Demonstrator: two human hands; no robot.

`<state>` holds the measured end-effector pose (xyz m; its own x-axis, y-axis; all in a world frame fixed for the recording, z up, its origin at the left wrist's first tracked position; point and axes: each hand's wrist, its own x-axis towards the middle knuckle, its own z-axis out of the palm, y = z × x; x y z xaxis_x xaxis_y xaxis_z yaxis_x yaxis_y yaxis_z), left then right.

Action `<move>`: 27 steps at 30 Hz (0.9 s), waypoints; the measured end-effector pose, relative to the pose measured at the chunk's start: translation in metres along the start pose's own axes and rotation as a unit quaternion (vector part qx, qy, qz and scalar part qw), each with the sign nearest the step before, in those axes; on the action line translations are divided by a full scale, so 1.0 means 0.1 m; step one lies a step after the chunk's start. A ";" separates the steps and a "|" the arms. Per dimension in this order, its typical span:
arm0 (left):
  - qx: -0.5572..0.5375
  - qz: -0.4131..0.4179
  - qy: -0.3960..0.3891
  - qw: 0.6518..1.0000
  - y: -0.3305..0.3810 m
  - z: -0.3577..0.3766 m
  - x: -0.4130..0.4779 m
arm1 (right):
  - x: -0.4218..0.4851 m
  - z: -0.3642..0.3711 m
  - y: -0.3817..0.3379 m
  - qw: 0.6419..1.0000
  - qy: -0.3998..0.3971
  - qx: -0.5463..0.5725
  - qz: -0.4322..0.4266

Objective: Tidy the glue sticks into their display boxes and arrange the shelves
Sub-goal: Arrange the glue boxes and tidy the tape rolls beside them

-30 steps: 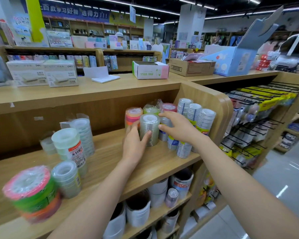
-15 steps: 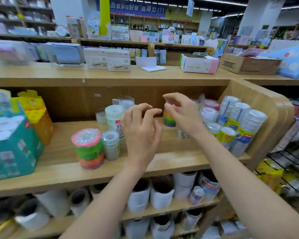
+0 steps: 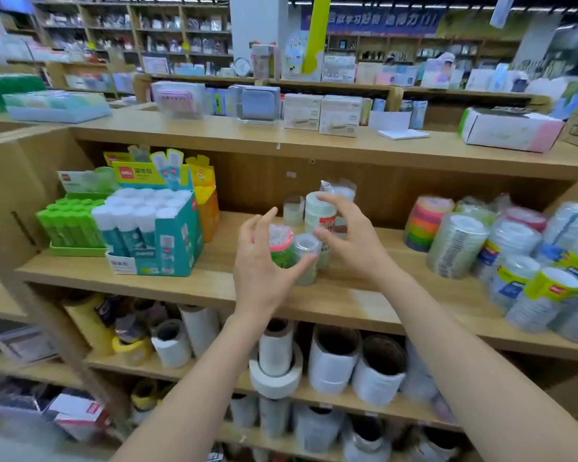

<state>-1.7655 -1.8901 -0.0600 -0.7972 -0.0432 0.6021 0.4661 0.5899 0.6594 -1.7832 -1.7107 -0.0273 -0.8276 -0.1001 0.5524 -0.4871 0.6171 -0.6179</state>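
Note:
On the wooden shelf (image 3: 214,285), a teal display box (image 3: 174,241) of white-capped glue sticks stands at the left, with a green box of glue sticks (image 3: 71,225) beside it and a yellow box (image 3: 207,208) behind. In the shelf's middle stand a pink-and-green tape stack (image 3: 281,245), a small clear tape stack (image 3: 309,258) and a taller pale tape stack (image 3: 319,211). My left hand (image 3: 264,271) hovers spread just in front of the pink-and-green stack. My right hand (image 3: 350,235) hovers with curved fingers over the clear and pale stacks. Neither hand holds anything.
Wrapped clear tape stacks (image 3: 514,261) and a rainbow tape stack (image 3: 425,221) crowd the shelf's right end. Large white and brown tape rolls (image 3: 334,361) fill the shelves below. White boxes (image 3: 320,115) and a pink-edged carton (image 3: 510,128) sit on the top counter.
The view has swung left, bringing the glue stick boxes into sight. Both hands left the right-end tape stacks and now hover at the middle tape stacks.

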 end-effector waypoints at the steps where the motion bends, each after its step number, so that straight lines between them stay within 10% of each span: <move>1: -0.016 -0.001 -0.010 1.000 -0.01 -0.01 0.00 | 0.00 0.01 0.00 1.000 0.014 0.000 0.006; 27: -0.184 0.126 -0.162 0.961 0.39 0.63 0.03 | -0.75 -0.76 0.09 0.957 0.214 -0.151 0.123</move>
<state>-1.7742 -1.8161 -0.0609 -0.6911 0.3516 0.6315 0.7166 0.2201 0.6618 -1.7046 -1.6380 -0.0316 -0.6851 0.3665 0.6295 -0.1359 0.7847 -0.6047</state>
